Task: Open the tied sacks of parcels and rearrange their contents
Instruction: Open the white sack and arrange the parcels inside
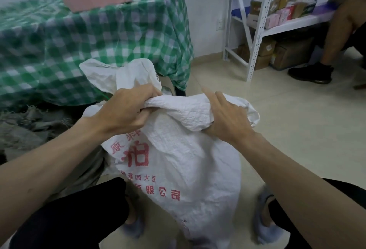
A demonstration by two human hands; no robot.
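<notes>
Both hands grip the twisted neck of the white woven sack, which stands on the floor between the person's knees: the left hand clenched on it, the right hand wrapped around the bunched cloth. The weave looks soft, crinkly and probably slippery, so the gathered neck is likely the surest hold. Its contents are hidden, though the bulging body suggests it is full.

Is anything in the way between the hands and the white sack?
No, nothing visible. The left hand and the right hand are already on the sack, each gripping a twisted bunch of its neck. The sack's contents cannot be seen.
</notes>
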